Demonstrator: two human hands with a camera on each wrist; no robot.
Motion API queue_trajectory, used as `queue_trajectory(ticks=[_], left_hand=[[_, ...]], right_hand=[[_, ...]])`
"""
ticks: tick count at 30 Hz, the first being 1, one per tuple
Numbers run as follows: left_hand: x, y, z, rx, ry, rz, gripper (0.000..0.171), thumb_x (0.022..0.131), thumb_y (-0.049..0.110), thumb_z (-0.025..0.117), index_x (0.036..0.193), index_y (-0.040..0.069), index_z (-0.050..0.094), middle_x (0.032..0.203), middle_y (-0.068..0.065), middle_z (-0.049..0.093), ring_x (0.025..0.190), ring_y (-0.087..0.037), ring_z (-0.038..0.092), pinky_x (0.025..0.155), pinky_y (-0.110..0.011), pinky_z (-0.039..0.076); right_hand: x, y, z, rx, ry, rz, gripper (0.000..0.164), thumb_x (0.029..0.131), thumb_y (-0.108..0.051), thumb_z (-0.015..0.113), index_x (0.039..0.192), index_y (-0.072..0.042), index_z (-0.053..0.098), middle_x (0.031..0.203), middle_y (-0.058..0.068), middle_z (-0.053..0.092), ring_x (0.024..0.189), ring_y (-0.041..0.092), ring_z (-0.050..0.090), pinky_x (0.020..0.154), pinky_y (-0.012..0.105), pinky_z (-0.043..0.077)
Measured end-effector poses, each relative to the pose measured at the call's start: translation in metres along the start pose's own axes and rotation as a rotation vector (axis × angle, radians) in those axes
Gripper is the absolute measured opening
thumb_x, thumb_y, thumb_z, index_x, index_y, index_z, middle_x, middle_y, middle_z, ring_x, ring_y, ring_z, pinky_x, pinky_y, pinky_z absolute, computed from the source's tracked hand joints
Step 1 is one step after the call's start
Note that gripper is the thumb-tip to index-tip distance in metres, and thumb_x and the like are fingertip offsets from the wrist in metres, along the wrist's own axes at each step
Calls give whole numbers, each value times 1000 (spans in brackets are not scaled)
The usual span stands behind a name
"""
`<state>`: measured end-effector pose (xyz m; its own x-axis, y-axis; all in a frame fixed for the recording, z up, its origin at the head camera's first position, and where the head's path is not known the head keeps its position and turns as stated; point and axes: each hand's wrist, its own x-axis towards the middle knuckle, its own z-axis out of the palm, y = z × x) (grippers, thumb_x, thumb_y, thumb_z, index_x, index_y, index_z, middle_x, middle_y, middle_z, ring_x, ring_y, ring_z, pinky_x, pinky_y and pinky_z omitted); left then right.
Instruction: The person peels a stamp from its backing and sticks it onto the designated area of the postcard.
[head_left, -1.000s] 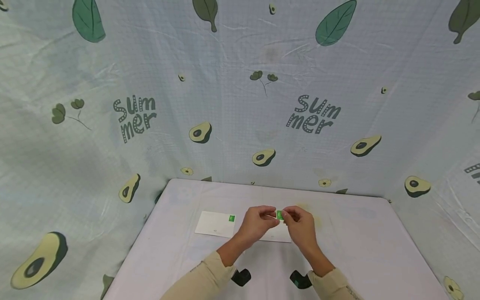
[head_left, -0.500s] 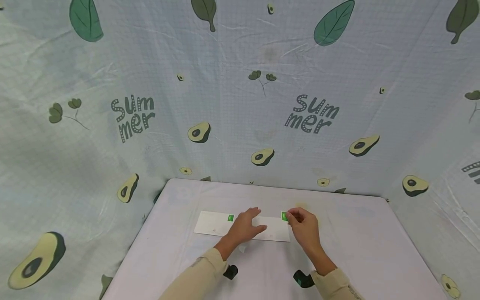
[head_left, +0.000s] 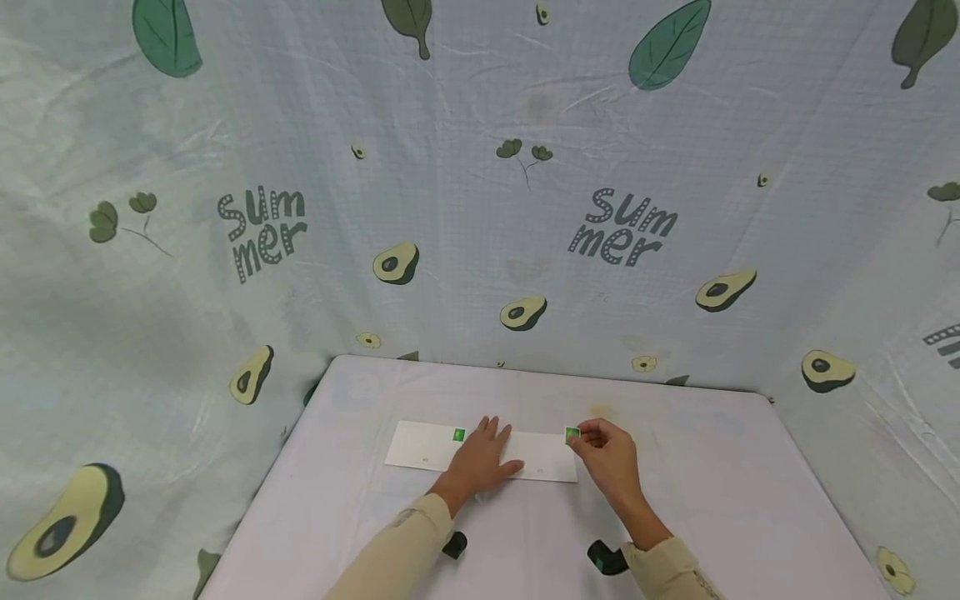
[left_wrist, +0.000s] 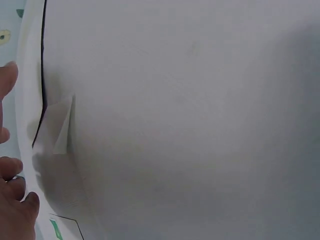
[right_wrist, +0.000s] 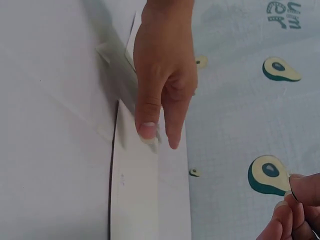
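Two white envelopes lie side by side on the table. The left envelope has a small green stamp in its upper right corner. My left hand is over the left end of the right envelope, fingers stretched forward and thumb out to the right. In the right wrist view, that left hand reaches down over the envelope. Above the right envelope's upper right corner, my right hand pinches a second green stamp between thumb and fingertips.
A small folded scrap of white paper stands on the table near the left wrist, in front of the envelopes. The white-covered table ends at the back against a patterned curtain with avocado prints.
My left hand has let go near the stamp, moved left and come down over the right envelope with fingers spread. The right hand has carried the stamp slightly right.
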<state>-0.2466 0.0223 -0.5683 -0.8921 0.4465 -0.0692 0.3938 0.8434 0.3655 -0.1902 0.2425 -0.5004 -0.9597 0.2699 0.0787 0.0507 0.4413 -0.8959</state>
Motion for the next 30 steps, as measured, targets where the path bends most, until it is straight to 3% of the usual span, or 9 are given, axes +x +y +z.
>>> queue_trajectory(ticks=[4, 10, 30], left_hand=[[3, -4, 7, 120, -16, 7, 75, 103, 56, 56, 159, 9, 42, 169, -18, 35, 159, -36, 30, 128, -47, 33], [4, -4, 10, 192, -47, 8, 72, 106, 55, 50, 161, 11, 40, 171, -14, 32, 160, -34, 29, 129, -48, 30], [0, -2, 7, 179, -57, 21, 72, 106, 56, 50, 161, 11, 40, 172, -14, 31, 160, -33, 29, 130, -48, 29]], right_hand=[[3, 5, 2, -2, -14, 7, 18, 88, -5, 80, 104, 1, 73, 90, 10, 70, 81, 15, 60, 65, 18, 51], [9, 14, 5, -25, -20, 17, 19, 88, -5, 80, 104, 1, 73, 90, 12, 70, 82, 16, 60, 65, 17, 52], [33, 41, 11, -81, -19, 85, 12, 93, -8, 76, 102, 1, 74, 88, 13, 72, 74, 16, 66, 60, 21, 51]])
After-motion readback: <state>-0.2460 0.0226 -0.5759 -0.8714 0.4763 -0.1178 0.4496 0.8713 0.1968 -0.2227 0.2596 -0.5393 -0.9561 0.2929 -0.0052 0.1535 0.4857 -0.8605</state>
